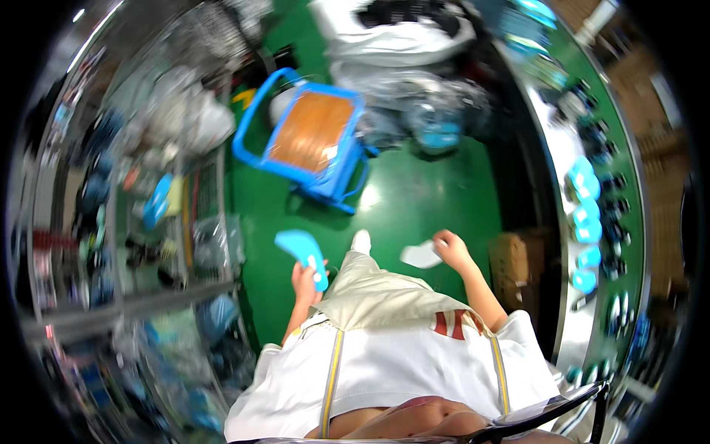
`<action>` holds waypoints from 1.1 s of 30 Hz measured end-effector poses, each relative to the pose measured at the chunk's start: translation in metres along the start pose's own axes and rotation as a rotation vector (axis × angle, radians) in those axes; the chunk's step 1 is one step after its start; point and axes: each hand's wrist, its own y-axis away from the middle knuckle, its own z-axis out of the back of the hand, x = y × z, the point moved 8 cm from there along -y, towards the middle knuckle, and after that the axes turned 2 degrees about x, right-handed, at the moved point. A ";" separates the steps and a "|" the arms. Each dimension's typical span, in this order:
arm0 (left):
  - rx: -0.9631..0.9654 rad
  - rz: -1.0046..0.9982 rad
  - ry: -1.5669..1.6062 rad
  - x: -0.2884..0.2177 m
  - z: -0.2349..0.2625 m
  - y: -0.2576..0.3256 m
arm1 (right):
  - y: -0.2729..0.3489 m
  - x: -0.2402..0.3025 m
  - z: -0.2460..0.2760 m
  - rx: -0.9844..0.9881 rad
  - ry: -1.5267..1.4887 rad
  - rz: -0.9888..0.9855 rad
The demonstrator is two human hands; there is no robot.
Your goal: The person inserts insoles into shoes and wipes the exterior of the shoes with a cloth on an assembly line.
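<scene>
Blue curved piece (302, 246) in the left hand (304, 283), near and left of centre

Green floor (436, 196) visible in a strip between a grey metal shelf rack (140, 305) on the left and a long bench (630, 222) on the right. Room for moving mainly through the middle, beyond both hands. Bounded at left by the rack's edge, at right by the bench's dark side, at the far end by heaped clear plastic bags (370, 81) and a large white bag (392, 46).

Bright blue, flat and bent like a shallow hook, with small white spots toward the near end; broad far end angled left, well apart from the white piece. Gripped near its lower end by curled left fingers; too blurred to tell each finger's place. In the right hand (452, 250), a thin white piece (421, 256), pinched by the fingertips at its right edge.

Farther off, left of centre and in the way: a blue-framed stool (314, 126) with a brown, shiny top. Between the hands, a pale shoe (361, 241) on the floor. At near right, a cardboard box (510, 266) just beside the bench. Along the bench, a row of light-blue items (585, 185), with dark items (615, 229) to their right.
</scene>
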 end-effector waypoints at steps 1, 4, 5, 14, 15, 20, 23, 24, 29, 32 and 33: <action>0.200 -0.056 -0.169 -0.005 -0.058 -0.014 | -0.009 0.026 0.013 0.119 -0.170 -0.135; 0.783 -0.405 -0.647 -0.022 -0.225 -0.028 | -0.032 0.078 0.065 0.165 -0.643 -0.125; 0.975 -0.437 -0.750 -0.027 -0.279 -0.015 | -0.041 0.080 0.087 0.124 -0.807 -0.106; 1.291 0.220 -0.433 0.059 -0.529 -0.014 | -0.062 0.017 0.267 -0.634 -0.707 0.140; 1.257 0.387 -0.427 0.069 -0.550 -0.002 | -0.054 0.013 0.275 -0.714 -0.301 0.109; 1.551 0.294 -0.543 0.116 -0.635 0.034 | -0.042 -0.030 0.311 -0.878 -0.295 -0.069; 1.702 0.196 -0.568 0.143 -0.686 0.056 | -0.037 -0.074 0.344 -1.027 -0.081 -0.079; 1.736 0.180 -0.582 0.150 -0.705 0.062 | -0.034 -0.089 0.358 -1.085 -0.062 -0.100; 1.630 -0.146 -0.555 0.156 -0.861 0.042 | 0.002 -0.176 0.457 -1.373 0.029 -0.372; 1.531 -0.310 -0.786 0.166 -0.954 0.013 | 0.002 -0.220 0.513 -1.285 0.023 -0.428; 1.513 -0.398 -0.826 0.180 -0.984 0.003 | 0.001 -0.226 0.528 -1.298 0.040 -0.461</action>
